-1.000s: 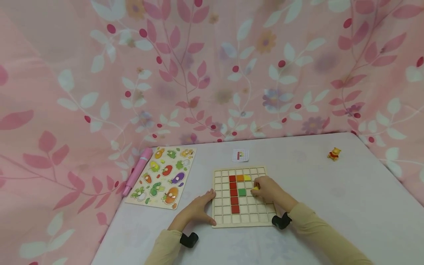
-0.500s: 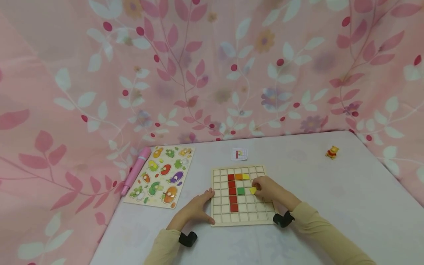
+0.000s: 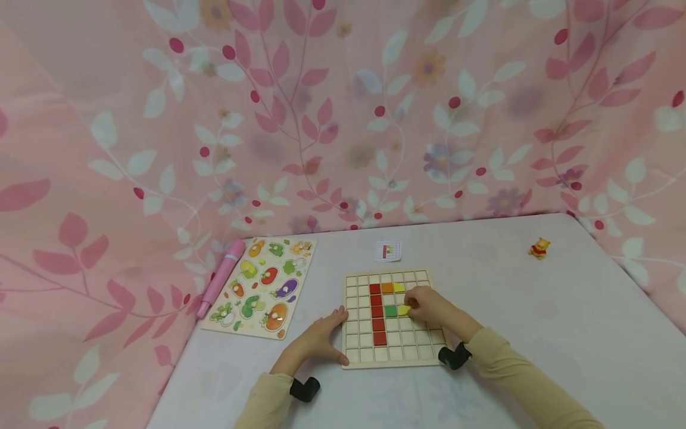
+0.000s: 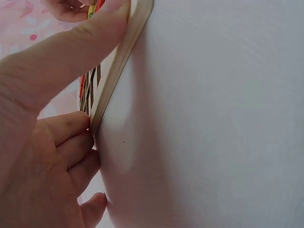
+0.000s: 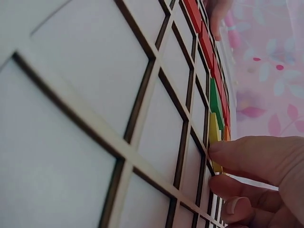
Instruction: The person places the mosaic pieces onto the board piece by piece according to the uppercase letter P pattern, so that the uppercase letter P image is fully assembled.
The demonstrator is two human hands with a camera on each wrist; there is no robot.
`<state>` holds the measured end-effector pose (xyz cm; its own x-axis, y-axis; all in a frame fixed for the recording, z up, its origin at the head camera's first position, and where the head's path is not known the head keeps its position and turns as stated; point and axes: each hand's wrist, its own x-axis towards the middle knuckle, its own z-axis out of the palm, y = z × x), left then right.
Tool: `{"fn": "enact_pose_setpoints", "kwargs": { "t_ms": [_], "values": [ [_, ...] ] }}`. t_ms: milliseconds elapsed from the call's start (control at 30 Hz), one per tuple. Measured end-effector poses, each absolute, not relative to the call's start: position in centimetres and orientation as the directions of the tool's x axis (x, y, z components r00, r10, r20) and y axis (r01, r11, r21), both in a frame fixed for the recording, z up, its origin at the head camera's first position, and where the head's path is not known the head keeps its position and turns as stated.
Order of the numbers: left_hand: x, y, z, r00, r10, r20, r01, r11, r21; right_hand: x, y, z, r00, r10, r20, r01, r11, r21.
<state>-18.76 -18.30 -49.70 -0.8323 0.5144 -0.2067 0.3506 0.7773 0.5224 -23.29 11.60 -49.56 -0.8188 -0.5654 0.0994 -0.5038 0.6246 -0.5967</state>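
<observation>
A wooden grid board (image 3: 395,354) lies flat on the table. Several red tiles (image 3: 378,311) form a column in it, with an orange tile (image 3: 387,288) and a yellow piece (image 3: 399,287) beside the top one. My right hand (image 3: 430,305) pinches another yellow piece (image 5: 213,124) at the cell just right of the green tile (image 3: 390,310); its fingertips partly hide the piece. At the board's near left corner rests my left hand (image 3: 318,339), fingers along the left side and thumb at the corner. The left wrist view shows that thumb (image 4: 71,50) against the board's edge.
A small printed card (image 3: 388,251) lies behind the board. To the left are a vegetable peg puzzle (image 3: 262,286) and a pink tube-shaped object (image 3: 221,279). A small bear figure (image 3: 539,248) stands at the far right. Pink floral cloth (image 3: 343,119) hangs behind the table.
My right hand has moved slightly left with the yellow piece, bringing it down beside the green tile. The left hand has stayed at the board's corner.
</observation>
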Motion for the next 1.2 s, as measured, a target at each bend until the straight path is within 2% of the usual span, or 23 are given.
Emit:
{"fn": "enact_pose_setpoints", "kwargs": {
  "t_ms": [567, 933, 1067, 1200],
  "values": [
    [-19.5, -18.2, -49.3, -0.829, 0.528, -0.186, 0.374, 0.769, 0.519, -24.1, 11.5, -49.0, -0.760, -0.618, 0.199, -0.619, 0.596, -0.512],
    [-19.0, -18.6, -50.3, -0.831, 0.517, -0.207, 0.361, 0.783, 0.508, -23.6, 15.1, -47.2, -0.871, -0.469, 0.148, -0.452, 0.644, -0.617],
    [-19.0, -18.6, -50.1, -0.833, 0.518, -0.193, 0.371, 0.782, 0.501, -23.9, 16.6, -46.5, -0.903, -0.417, 0.105, -0.393, 0.702, -0.594],
    [-18.8, -18.5, -50.1, -0.831, 0.518, -0.203, 0.366, 0.783, 0.503, -23.6, 17.9, -46.8, -0.911, -0.413, -0.022, -0.337, 0.772, -0.539]
  ]
}}
